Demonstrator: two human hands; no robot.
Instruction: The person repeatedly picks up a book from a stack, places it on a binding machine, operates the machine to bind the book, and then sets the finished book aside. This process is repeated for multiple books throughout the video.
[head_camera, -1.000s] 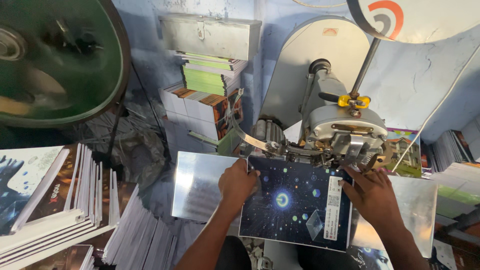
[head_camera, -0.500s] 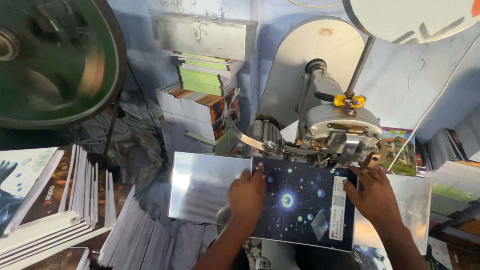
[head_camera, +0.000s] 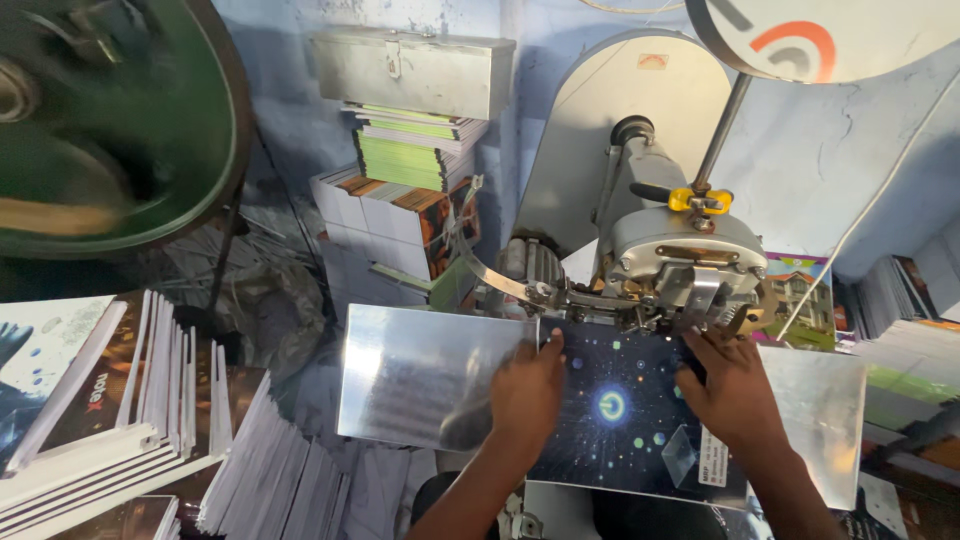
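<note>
Dark starry notebook (head_camera: 625, 415) lies flat under both palms on the shiny metal plate (head_camera: 420, 375), long edge running sideways beneath the stitching machine head (head_camera: 685, 265) (just beyond the fingertips). Left hand (head_camera: 527, 390) and right hand (head_camera: 735, 390) press with fingers spread, equally near.

A bookbinding workshop. Shown by a stitching machine (head_camera: 680, 250) over a metal table (head_camera: 420, 375), stacked notebooks (head_camera: 130, 420) at left, a green flywheel (head_camera: 110, 120) above.
</note>
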